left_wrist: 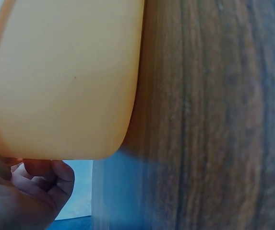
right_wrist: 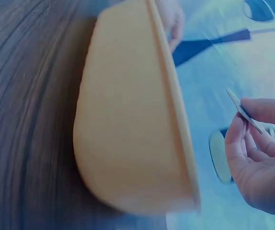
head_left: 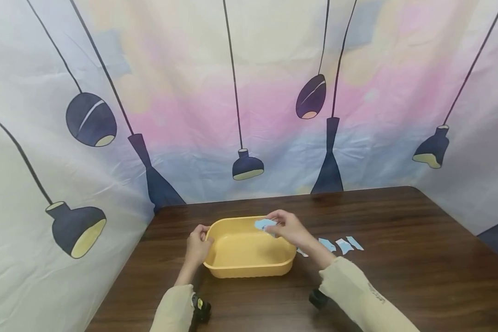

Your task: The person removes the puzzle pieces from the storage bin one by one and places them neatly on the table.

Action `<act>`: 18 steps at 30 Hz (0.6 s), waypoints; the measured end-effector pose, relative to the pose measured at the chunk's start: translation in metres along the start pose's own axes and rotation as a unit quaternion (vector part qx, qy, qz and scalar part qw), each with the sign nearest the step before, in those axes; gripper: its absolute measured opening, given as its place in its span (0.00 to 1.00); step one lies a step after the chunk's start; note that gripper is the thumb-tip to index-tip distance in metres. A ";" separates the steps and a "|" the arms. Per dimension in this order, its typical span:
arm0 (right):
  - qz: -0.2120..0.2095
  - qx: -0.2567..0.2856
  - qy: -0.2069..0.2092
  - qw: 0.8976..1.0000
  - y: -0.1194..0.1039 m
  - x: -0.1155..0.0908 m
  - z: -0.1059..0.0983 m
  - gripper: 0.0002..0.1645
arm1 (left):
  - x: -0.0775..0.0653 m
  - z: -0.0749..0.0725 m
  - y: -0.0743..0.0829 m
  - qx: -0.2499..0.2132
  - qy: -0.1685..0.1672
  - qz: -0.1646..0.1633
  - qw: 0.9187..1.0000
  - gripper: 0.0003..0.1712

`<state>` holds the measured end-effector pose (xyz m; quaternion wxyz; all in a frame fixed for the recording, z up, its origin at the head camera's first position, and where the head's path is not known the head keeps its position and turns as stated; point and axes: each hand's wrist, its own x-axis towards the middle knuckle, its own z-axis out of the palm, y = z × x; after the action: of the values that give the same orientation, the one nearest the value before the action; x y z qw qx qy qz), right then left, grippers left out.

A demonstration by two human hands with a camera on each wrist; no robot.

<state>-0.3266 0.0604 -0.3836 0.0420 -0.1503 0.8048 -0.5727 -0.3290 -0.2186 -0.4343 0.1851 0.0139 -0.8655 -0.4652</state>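
Observation:
A yellow rectangular plastic tub [head_left: 249, 272] stands on the table. My left hand [head_left: 198, 246] grips its left rim; in the left wrist view the curled fingers [left_wrist: 63, 179] show just past the tub's wall [left_wrist: 65, 96]. Over the tub's back right corner, my right hand [head_left: 288, 228] pinches a thin, flat, light blue piece [head_left: 264, 224] with an irregular outline. The right wrist view shows that piece [right_wrist: 243, 111] edge-on between thumb and fingertips, out beyond the tub's rim. No pieces show on the visible part of the tub's floor.
Several similar blue and white pieces lie on the table to the right of the tub, among them one angular piece [head_left: 344, 246] and one narrow strip [head_left: 354, 243]. Another piece [head_left: 302, 252] is partly hidden beside the tub. A lamp-patterned cloth [head_left: 207, 180] hangs behind the dark wooden table [head_left: 419, 258].

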 end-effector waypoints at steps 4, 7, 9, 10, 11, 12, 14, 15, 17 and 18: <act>0.028 0.001 0.052 0.998 0.008 -0.012 -0.028 0.22 | -0.001 -0.001 0.002 0.000 -0.004 -0.002 1.000 0.17; 0.039 -0.001 0.082 0.996 0.018 -0.021 -0.050 0.23 | -0.002 0.000 0.003 -0.001 -0.009 0.001 1.000 0.17; 0.043 0.002 0.101 0.994 0.026 -0.027 -0.064 0.23 | -0.002 0.000 0.003 -0.001 -0.010 0.004 1.000 0.17; 0.042 0.000 0.110 0.993 0.029 -0.030 -0.071 0.24 | -0.002 0.000 0.003 0.000 -0.009 0.004 1.000 0.17; 0.042 -0.005 0.118 0.992 0.033 -0.033 -0.079 0.24 | -0.002 0.000 0.003 0.000 -0.009 0.005 1.000 0.17; 0.041 -0.007 0.128 0.991 0.037 -0.035 -0.086 0.24 | -0.002 0.000 0.003 0.000 -0.009 0.003 1.000 0.18; 0.043 -0.024 0.149 0.988 0.044 -0.040 -0.100 0.25 | 0.000 0.000 0.002 0.002 -0.011 0.001 1.000 0.18; 0.045 -0.034 0.157 0.986 0.049 -0.042 -0.107 0.25 | 0.000 0.000 0.001 0.004 -0.013 0.001 1.000 0.18; 0.052 -0.052 0.169 0.983 0.058 -0.047 -0.122 0.26 | 0.001 0.000 0.000 0.004 -0.015 -0.003 1.000 0.18; 0.058 -0.059 0.172 0.982 0.062 -0.050 -0.128 0.26 | 0.001 0.000 -0.001 0.004 -0.016 -0.004 1.000 0.18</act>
<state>-0.3223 0.2098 -0.4035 -0.0730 -0.0051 0.8394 -0.5385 -0.3295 -0.2193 -0.4344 0.1690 0.0103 -0.8702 -0.4627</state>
